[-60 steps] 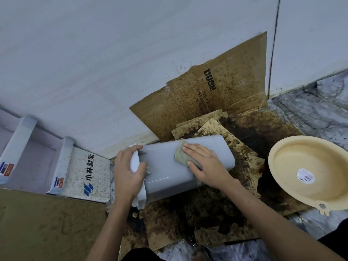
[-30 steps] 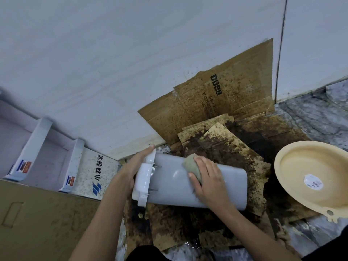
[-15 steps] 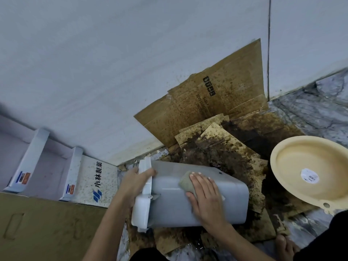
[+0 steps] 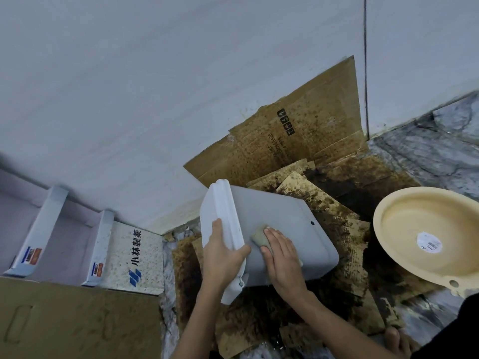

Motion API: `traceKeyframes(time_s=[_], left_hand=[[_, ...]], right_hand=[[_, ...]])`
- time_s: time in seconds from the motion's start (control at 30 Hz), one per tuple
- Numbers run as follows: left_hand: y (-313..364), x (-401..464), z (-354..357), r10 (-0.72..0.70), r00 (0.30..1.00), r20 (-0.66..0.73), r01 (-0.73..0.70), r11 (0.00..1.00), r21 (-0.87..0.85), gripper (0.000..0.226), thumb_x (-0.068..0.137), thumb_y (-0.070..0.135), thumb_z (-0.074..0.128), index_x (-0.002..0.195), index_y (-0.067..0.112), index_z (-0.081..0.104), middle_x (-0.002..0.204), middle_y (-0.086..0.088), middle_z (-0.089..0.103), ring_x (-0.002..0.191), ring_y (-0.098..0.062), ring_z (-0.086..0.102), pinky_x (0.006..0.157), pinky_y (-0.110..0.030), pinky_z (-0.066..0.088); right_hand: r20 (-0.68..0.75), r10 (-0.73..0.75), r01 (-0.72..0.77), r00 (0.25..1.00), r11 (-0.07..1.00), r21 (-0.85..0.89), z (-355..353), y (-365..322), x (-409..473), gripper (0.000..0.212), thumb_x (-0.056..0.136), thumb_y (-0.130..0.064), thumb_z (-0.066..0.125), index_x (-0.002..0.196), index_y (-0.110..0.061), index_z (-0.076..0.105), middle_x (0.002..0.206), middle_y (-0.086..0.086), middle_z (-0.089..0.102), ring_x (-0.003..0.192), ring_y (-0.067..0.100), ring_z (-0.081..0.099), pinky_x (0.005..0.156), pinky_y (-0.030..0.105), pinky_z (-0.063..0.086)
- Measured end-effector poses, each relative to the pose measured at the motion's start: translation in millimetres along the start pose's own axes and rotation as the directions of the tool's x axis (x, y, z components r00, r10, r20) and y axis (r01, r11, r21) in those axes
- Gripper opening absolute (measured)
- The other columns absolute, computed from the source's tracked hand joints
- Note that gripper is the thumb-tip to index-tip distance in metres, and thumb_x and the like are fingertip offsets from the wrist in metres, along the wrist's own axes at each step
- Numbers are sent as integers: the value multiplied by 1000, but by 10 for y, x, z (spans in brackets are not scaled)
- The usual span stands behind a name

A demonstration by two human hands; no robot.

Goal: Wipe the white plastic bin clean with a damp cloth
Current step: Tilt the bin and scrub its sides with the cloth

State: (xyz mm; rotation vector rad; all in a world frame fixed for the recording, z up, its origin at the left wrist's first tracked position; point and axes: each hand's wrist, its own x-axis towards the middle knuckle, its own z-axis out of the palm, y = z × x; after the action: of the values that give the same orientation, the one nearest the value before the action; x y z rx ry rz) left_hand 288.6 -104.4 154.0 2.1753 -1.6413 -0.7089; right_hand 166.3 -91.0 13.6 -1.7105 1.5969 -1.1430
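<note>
Right now we have the white plastic bin (image 4: 280,229) lying on its side over the stained cardboard (image 4: 344,229) on the floor, close to the wall (image 4: 155,86). Its rimmed open end faces left toward us and its closed base points away to the right, so its long axis runs left to right, tilting slightly downward on the right.

Our left hand (image 4: 223,257) wraps the rim, thumb over the side wall and fingers hidden behind the lip; that grip is closed firmly on the bin and steadies it. Our right hand (image 4: 282,260) lies flat, fingers together, pressing the damp cloth (image 4: 259,237) against the upper side wall, just beside the rim. We hold the cloth by pressure more than by a pinch.

Most of the wall still to be wiped stretches rightward from the cloth toward the base, where a small dark spot (image 4: 312,223) shows. We judge the next stroke should travel along that axis, away from the left hand, which the right hand is better placed to do. A cream basin (image 4: 388,244) sits well apart on the right.
</note>
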Motion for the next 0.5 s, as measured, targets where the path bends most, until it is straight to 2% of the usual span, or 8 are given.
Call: traceKeyframes(time_s=[0.17, 0.27, 0.33, 0.4, 0.5], left_hand=[[-190, -90, 128, 34, 997, -67, -33, 999, 19, 101, 81, 37, 81, 159, 14, 22, 163, -6, 30, 148, -24, 31, 120, -41, 29], [-307, -82, 99, 17, 998, -55, -16, 1000, 16, 106, 76, 49, 81, 159, 19, 22, 159, -4, 27, 142, -21, 31, 111, -34, 29], [-365, -60, 93, 3, 998, -57, -3, 1000, 5, 111, 68, 64, 70, 159, 26, 21, 155, -2, 25, 133, -16, 30, 103, -30, 26], [-418, -1, 119, -17, 996, -88, 15, 1000, -21, 109, 64, 74, 60, 158, 35, 21, 153, 2, 24, 129, -14, 26, 100, -34, 27], [-406, 94, 177, -49, 994, -98, 41, 996, -85, 99, 68, 71, 62, 153, 40, 22, 152, 6, 22, 133, -20, 25, 100, -40, 29]], right_hand=[[1, 64, -64, 998, 991, 114, 78, 55, -214, 51, 104, -46, 30, 146, -19, 42, 151, -6, 42, 141, 5, 32, 119, 33, 25], [3, 75, -75, 997, 990, 123, 179, -16, -375, 53, 104, -47, 29, 148, -19, 40, 155, -7, 37, 145, 1, 23, 121, 31, 20], [43, 38, -43, 998, 993, 108, 232, -74, -438, 53, 105, -47, 25, 149, -19, 37, 157, -9, 31, 147, -1, 17, 121, 27, 14], [90, -4, -2, 996, 997, 71, 251, -87, -436, 53, 106, -46, 23, 150, -20, 35, 158, -9, 28, 147, 2, 17, 121, 27, 13], [186, -25, 28, 982, 1000, -12, 198, 18, -290, 57, 105, -49, 17, 153, -22, 29, 160, -8, 24, 148, 7, 19, 122, 31, 15]])
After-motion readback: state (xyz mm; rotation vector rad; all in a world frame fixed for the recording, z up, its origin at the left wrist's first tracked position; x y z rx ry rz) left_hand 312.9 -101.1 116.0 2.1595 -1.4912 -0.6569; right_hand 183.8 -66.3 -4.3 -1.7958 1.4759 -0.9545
